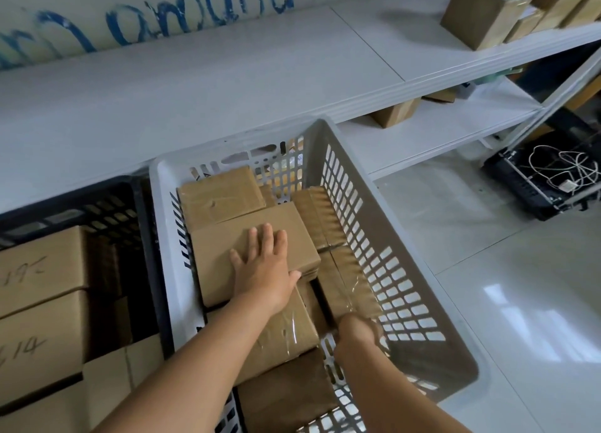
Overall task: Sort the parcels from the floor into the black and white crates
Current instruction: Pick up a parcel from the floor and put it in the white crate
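The left hand (pixel 263 263) presses flat, fingers straight, on a parcel (pixel 250 254) inside the white crate (pixel 383 237). The right hand (pixel 356 333) seems to grip a taped parcel (pixel 344 280) at the wall; its fingers are hidden. Next, settle both, then fetch another.

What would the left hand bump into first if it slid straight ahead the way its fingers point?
Probably the taped parcel lying just beyond, before the white crate wall. The left hand rests flat on a parcel; depth is hard to judge.
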Available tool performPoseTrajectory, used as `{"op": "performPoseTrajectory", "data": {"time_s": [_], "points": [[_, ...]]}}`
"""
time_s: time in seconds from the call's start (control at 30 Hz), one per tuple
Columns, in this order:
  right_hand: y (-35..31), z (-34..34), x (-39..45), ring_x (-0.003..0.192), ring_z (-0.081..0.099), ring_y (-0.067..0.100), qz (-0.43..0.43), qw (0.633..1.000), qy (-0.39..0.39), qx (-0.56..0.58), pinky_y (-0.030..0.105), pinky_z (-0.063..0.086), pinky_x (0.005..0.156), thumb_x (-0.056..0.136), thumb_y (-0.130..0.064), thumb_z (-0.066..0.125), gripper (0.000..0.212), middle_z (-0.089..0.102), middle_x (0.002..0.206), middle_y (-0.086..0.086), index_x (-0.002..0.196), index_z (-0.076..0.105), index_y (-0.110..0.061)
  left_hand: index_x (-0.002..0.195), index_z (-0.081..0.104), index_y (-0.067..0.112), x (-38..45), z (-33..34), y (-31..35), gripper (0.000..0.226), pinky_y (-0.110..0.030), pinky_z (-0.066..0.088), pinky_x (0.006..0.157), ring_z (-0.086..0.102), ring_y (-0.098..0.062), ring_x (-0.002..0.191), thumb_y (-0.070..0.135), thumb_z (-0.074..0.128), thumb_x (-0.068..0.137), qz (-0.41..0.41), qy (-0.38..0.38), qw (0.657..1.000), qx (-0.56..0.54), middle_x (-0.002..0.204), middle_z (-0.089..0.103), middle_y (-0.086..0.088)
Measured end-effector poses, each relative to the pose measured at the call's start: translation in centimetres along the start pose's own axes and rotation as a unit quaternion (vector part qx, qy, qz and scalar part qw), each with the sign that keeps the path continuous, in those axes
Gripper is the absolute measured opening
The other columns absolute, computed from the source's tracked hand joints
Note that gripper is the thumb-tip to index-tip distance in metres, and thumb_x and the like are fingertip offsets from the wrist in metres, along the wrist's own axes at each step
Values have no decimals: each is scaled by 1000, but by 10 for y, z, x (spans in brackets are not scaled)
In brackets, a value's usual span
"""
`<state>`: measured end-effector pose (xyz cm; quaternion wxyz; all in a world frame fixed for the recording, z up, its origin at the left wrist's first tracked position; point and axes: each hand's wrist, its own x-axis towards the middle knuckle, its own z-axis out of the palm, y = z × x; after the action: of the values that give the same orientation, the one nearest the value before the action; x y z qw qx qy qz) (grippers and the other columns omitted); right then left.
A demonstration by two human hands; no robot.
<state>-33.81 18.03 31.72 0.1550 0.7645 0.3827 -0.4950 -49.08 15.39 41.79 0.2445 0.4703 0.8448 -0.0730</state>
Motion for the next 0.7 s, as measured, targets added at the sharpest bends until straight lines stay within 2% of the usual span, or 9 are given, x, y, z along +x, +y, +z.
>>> {"op": "performPoseTrajectory", "data": {"time_s": [0.07,0.17,0.2,0.23,0.27,0.37,0.47,0.6,0.7], "points": [[-5,-9,-10,135,38,24,-44,993,83,-68,37,27,114,97,-24,51,46,45,143,3,141,40,-17,151,-11,22,-1,-1,1,77,-59,3,116,-20,-29,145,46,39,98,0,-2,1000,0,158,-23,-4],[-12,-7,13,136,37,32,-78,992,39,-95,52,24,113,83,-47,64,67,43,143,7,141,36,-28,151,-11,22,-1,-3,2,77,-58,3,115,-20,-29,145,45,39,98,0,-1,1000,1,158,-22,-4],[-8,0,43,136,38,32,-74,997,1,-26,51,29,110,61,-64,72,88,42,145,3,136,34,-40,151,-11,22,-1,-4,2,77,-58,3,115,-20,-29,145,46,40,97,0,-2,1000,1,158,-22,-4],[-1,9,70,135,40,31,-44,997,-28,58,50,34,108,36,-67,75,112,38,149,-1,137,30,-47,152,-10,22,-1,-3,2,77,-58,3,115,-20,-29,145,46,40,97,0,-1,1000,1,158,-22,-4],[1,11,73,137,38,30,-22,993,-20,117,48,36,108,33,-59,77,119,33,153,-2,140,26,-48,152,-10,22,-1,-3,2,77,-58,4,116,-19,-28,145,46,40,97,-1,-1,1000,1,158,-21,-4],[-1,-1,9,146,10,36,-22,994,61,91,47,23,117,79,-29,71,107,2,161,13,154,-3,-18,152,-7,22,-1,-3,2,77,-58,6,116,-17,-29,146,46,41,97,0,5,1000,0,159,-19,-4],[-4,-6,-15,145,12,42,-36,992,120,29,51,35,110,76,-29,79,121,-10,160,15,152,-15,-18,152,-7,22,-1,-3,2,77,-58,6,116,-17,-29,146,45,41,97,1,6,1000,0,159,-19,-4],[-11,-6,-13,143,19,42,-42,993,93,-55,47,39,108,78,-29,77,116,-5,159,20,153,-10,-17,152,-5,21,-1,-3,2,77,-59,7,115,-16,-29,146,45,43,97,1,8,1000,0,159,-18,-4],[-16,-10,-10,146,5,37,-81,982,121,-121,44,41,104,85,-21,68,93,1,161,10,154,7,-15,152,-4,21,-1,-3,1,77,-59,7,115,-15,-29,146,45,43,96,2,10,1000,0,160,-17,-4]]}}
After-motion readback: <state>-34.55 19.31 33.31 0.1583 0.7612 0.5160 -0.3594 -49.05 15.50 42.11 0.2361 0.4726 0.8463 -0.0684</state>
